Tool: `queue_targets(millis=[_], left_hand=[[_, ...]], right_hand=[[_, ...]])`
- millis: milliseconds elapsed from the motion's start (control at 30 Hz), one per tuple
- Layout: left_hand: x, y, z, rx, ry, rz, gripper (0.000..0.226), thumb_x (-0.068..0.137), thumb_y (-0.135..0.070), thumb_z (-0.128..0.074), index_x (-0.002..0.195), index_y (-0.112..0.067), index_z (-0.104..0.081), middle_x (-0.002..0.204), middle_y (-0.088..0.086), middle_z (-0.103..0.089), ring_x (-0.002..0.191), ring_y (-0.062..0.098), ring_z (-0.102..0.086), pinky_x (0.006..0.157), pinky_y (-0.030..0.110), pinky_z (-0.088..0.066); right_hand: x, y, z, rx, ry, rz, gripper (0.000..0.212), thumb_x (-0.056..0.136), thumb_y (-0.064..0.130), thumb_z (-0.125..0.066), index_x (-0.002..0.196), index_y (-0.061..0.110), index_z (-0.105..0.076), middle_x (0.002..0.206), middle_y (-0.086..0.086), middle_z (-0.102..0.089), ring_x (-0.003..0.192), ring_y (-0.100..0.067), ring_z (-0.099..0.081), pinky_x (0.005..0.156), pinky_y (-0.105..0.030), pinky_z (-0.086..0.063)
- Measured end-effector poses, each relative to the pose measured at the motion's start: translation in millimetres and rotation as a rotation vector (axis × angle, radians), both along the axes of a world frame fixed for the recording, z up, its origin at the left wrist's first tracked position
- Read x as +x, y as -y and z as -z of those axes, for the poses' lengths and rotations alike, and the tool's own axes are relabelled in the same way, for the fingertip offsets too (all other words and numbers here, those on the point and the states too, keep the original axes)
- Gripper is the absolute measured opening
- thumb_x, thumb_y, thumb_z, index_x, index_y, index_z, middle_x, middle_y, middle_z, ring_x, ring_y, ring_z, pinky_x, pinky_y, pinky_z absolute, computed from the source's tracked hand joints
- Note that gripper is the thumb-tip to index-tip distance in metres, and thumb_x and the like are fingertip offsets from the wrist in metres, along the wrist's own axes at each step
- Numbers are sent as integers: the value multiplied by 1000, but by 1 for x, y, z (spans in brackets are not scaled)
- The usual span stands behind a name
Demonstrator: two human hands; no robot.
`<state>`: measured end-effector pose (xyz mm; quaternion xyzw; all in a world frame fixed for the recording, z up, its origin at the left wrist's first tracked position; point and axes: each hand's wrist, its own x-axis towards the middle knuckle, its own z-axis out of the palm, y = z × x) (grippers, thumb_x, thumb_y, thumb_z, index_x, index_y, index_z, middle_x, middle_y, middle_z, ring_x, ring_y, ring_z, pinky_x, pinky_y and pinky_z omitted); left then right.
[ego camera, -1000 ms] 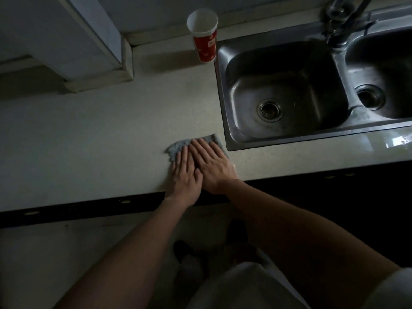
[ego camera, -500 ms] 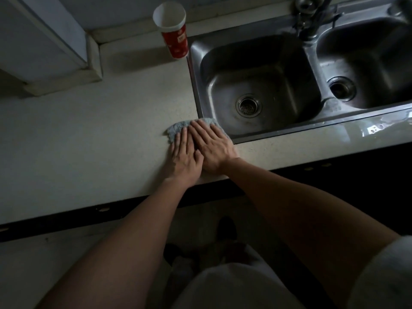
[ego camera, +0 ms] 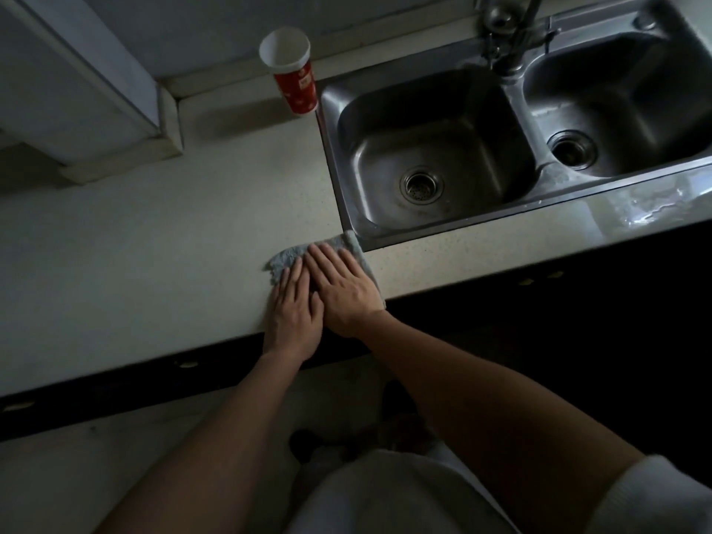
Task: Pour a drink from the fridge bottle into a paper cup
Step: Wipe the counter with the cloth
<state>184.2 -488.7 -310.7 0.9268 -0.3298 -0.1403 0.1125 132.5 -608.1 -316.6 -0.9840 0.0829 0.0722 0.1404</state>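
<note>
A red paper cup point(ego camera: 294, 77) with a white inside stands upright at the back of the pale counter point(ego camera: 154, 256), just left of the sink. Near the counter's front edge lies a grey cloth point(ego camera: 283, 260). My left hand point(ego camera: 294, 310) and my right hand point(ego camera: 345, 289) press flat on it side by side, fingers straight, the right slightly over the left. Most of the cloth is hidden under them. No bottle is in view.
A steel double sink point(ego camera: 443, 156) with a tap point(ego camera: 508, 36) fills the right side; its corner touches the cloth. A white cabinet point(ego camera: 77, 90) juts over the counter at the back left. Wet sheen point(ego camera: 651, 210) shows on the counter front right.
Both hands stay flat on the cloth near the sink's front corner. The view has shifted, so the cup and sink sit differently in the frame.
</note>
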Motion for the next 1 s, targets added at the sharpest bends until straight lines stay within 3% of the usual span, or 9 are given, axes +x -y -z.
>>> queue_targets(millis=[200,300,467,700,833,1000], left_hand=[[-34,-9,-6,36,-5,109,69,96,-42,-5,156,-9,-13,164,5,-9,152,19,-4,125,38,-6],[-49,2,-4,81,2,232,65,99,-40,-3,156,-10,-12,164,5,-7,153,19,-3,124,42,-7],[-77,44,-4,119,42,405,65,99,-39,3,156,-9,-5,165,9,-2,152,24,2,124,42,2],[-93,98,-4,120,-46,487,74,93,-46,11,157,-11,1,165,6,5,152,21,8,124,41,1],[-84,114,-1,158,22,502,73,92,-40,13,157,-9,2,165,8,7,152,22,8,124,42,-2],[-65,139,-1,153,7,454,66,96,-38,10,156,-12,6,165,5,10,152,19,10,124,41,-1]], right_hand=[[-46,-19,0,12,42,122,64,97,39,-17,156,15,-7,164,-4,-2,150,-17,7,123,-40,0],[-74,-15,6,-2,32,239,65,100,40,-27,156,14,-8,164,-5,-3,151,-19,3,122,-43,-10],[-116,13,9,-61,-2,372,74,99,45,-37,155,11,-4,163,-9,0,151,-24,4,122,-44,-10],[-142,63,-4,-37,-25,428,64,95,38,-9,152,8,-7,161,-13,-10,149,-27,-4,121,-46,-14],[-127,81,0,-55,-52,410,67,96,39,-12,153,3,-12,161,-17,-11,149,-31,-4,121,-46,-3],[-103,106,-7,-16,-39,398,74,91,43,2,154,4,-4,162,-15,0,150,-29,5,121,-42,5]])
